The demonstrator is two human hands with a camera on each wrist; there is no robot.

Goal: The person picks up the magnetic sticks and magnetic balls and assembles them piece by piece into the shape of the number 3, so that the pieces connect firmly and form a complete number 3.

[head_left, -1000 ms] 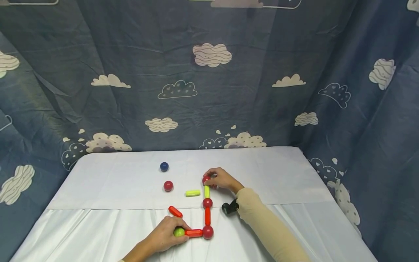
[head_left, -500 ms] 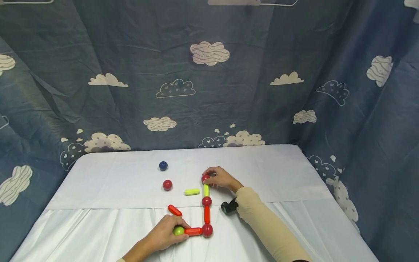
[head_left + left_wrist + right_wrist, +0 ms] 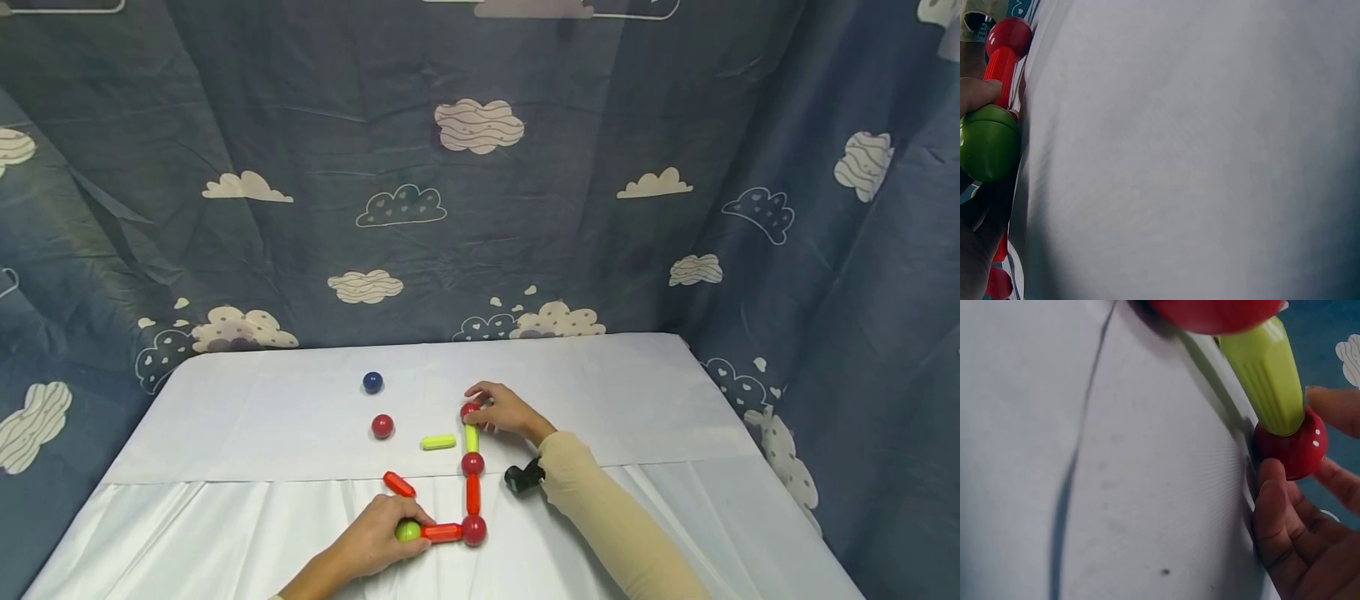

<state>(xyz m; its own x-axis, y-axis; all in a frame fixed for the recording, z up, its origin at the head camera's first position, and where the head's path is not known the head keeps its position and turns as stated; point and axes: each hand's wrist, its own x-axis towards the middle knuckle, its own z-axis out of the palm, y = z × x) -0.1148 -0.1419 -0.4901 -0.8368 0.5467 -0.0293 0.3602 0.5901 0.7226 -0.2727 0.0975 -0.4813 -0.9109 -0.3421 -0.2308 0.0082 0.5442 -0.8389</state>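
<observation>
Left hand: the left hand (image 3: 372, 542) lies low on the white tablecloth (image 3: 262, 417), fingers curled round the green ball (image 3: 408, 530); the left wrist view shows a fingertip pressed on top of that ball (image 3: 988, 140).
Green ball: it sits in the left hand's grasp, touching the near end of a red rod (image 3: 442, 532) that runs away from the left hand toward the right arm.
Corner ball: a red corner ball (image 3: 474, 529) caps the far end of that red rod, just beside the left hand's fingertips.
Upright run: from the corner ball a second red rod (image 3: 472, 493) leads away toward the right hand, then a red middle ball (image 3: 472, 463), then a yellow-green rod (image 3: 471, 437).
Right hand: the right hand (image 3: 506, 410) grasps the red end ball (image 3: 470, 410) at the far tip of the yellow-green rod; the right wrist view shows fingers (image 3: 1279, 519) cupped about that ball (image 3: 1291, 447), touching it from below and from the side.
Loose pieces: a short red rod (image 3: 399, 483) lies tilted just beyond the left hand's knuckles; a loose yellow-green rod (image 3: 438, 442) lies to the left of the right hand, apart from the chain; a loose red ball (image 3: 382, 426) and a dark blue ball (image 3: 372, 382) sit farther on the same side, the blue one the more distant.
Wrist device: a black wrist camera (image 3: 522, 477) hangs under the right sleeve (image 3: 600, 517).
Backdrop: blue cloth printed with clouds (image 3: 480, 125) stands beyond both hands.
</observation>
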